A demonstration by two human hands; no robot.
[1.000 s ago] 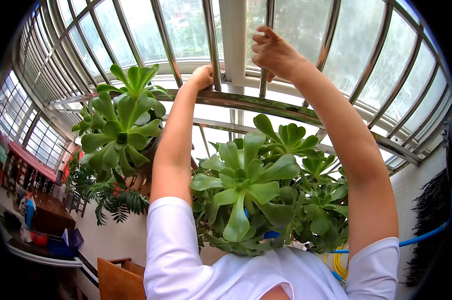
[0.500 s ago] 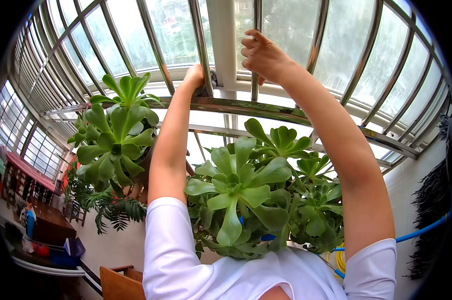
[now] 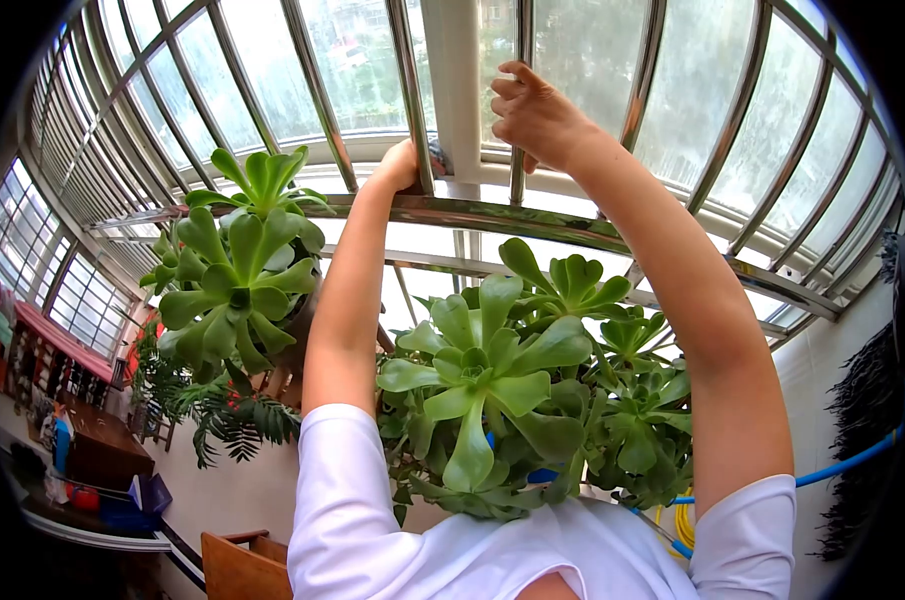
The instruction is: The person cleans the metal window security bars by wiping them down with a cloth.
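Note:
My left hand [image 3: 400, 165] reaches to the vertical metal bars at the window, its fingers hidden behind one bar. A small dark bit of something [image 3: 438, 158] shows past that bar beside the hand; its kind cannot be made out. Farther right, my right hand [image 3: 534, 118] is closed around another upright metal bar [image 3: 523, 30], fingers curled on its left side. Below and between my arms grows a large green rosette succulent [image 3: 472, 365]. A second succulent [image 3: 240, 296] stands left of my left forearm.
A horizontal metal rail [image 3: 442, 210] crosses under both hands, with window glass [image 3: 592, 70] behind the bars. Blue hose [image 3: 852, 460] and black fringed material [image 3: 857, 400] are at the right. A wooden piece of furniture [image 3: 242, 565] stands at the lower left.
The view has shifted slightly, moving the scene to the right. My left hand sits a little lower by its bar, and more of the dark bit shows. My right hand keeps its hold.

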